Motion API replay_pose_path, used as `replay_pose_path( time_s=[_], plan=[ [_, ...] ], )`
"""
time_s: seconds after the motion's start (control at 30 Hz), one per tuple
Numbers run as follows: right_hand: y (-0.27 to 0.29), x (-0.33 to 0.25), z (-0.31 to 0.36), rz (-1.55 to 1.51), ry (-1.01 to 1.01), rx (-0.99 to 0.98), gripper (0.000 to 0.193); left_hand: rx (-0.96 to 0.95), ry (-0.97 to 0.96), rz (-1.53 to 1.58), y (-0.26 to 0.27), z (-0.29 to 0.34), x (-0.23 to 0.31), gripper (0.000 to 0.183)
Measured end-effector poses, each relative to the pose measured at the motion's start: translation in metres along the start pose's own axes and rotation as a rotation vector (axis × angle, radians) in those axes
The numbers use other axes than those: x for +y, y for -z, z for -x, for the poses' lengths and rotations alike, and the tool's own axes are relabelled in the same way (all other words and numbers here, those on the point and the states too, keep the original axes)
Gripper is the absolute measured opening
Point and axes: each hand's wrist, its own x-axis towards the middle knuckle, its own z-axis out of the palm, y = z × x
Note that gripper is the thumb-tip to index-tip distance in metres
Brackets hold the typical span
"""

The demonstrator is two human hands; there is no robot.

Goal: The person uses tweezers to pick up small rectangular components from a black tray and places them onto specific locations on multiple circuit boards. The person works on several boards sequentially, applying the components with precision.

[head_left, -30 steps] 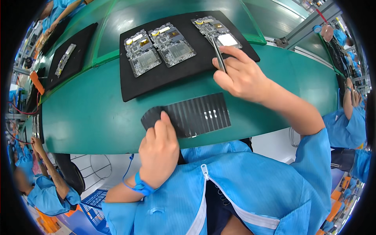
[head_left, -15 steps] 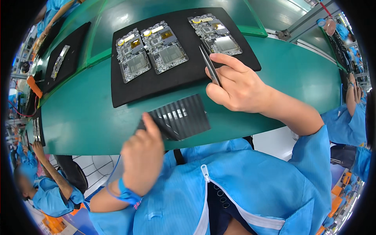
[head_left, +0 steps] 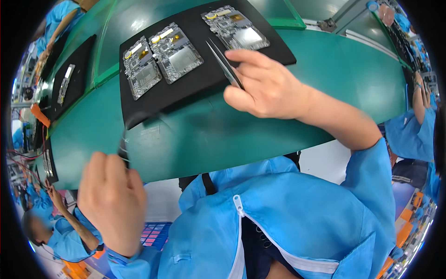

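My right hand [head_left: 269,88] grips metal tweezers [head_left: 225,66], their tips pointing up and left over a black mat [head_left: 186,95]. On the mat lie three circuit boards: one at the left [head_left: 141,69], one beside it [head_left: 175,53] and one farther right [head_left: 236,28], nearest the tweezers. Each board carries a round yellow-rimmed part near its far end. At the table's near edge, my left hand [head_left: 111,200] is closed and smeared by motion. A dark striped sheet [head_left: 123,148] sticks up from its fingers, blurred and almost edge-on.
The green table [head_left: 344,79] curves around me. Another black mat [head_left: 83,76] at the left bears a narrow board [head_left: 66,84]. An orange-handled object [head_left: 40,115] lies near it. Below the table edge is a blue basket [head_left: 156,235]. People in blue sit on both sides.
My left hand has swung left and toward me, taking the striped sheet off the table front. My right hand with the tweezers has shifted slightly left. The view has moved a little.
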Motion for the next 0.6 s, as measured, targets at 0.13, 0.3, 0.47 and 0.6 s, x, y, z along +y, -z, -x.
replay_pose_path(
  time_s=[0.13,0.3,0.47,0.6],
  plan=[
    [0.013,0.005,-0.029,-0.071,0.021,-0.045,0.016,-0.357,-0.058,-0.076,-0.026,0.025,0.055,0.013],
    [0.006,0.002,-0.018,-0.074,0.041,-0.062,0.015,-0.291,-0.233,0.371,-0.056,-0.005,0.111,0.030],
    [0.011,0.004,-0.021,-0.052,0.041,-0.077,0.017,-0.138,-0.138,0.558,-0.093,-0.063,0.135,0.027],
    [0.010,0.002,-0.029,-0.122,0.002,-0.040,0.017,0.007,0.026,0.648,-0.112,-0.086,0.135,0.018]
  ],
)
